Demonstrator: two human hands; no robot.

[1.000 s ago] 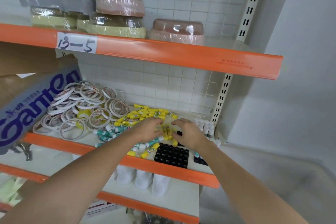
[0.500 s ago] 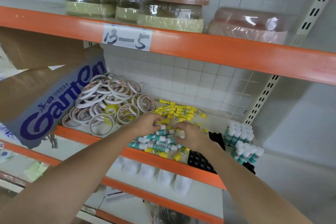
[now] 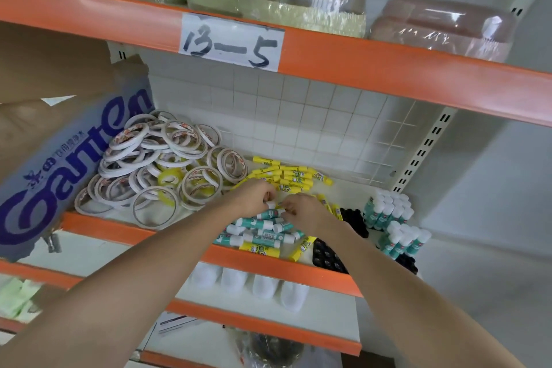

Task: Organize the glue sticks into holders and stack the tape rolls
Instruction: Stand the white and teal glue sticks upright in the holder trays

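Loose glue sticks lie in the middle of the shelf: teal ones near the front edge, yellow ones behind them. My left hand and my right hand meet over the pile, fingers curled around teal sticks. A black holder with empty round holes lies to the right of my right hand. Further right, several teal sticks stand upright in another holder. A heap of white and yellow tape rolls covers the shelf's left part.
A Ganten cardboard box leans at the far left. The orange shelf edge runs in front. The shelf above, labelled 13-5, carries wrapped packs. White cups sit on the lower shelf.
The camera has come closer and swung left. Both hands have shifted from the yellow sticks onto the teal pile and have curled around sticks there.
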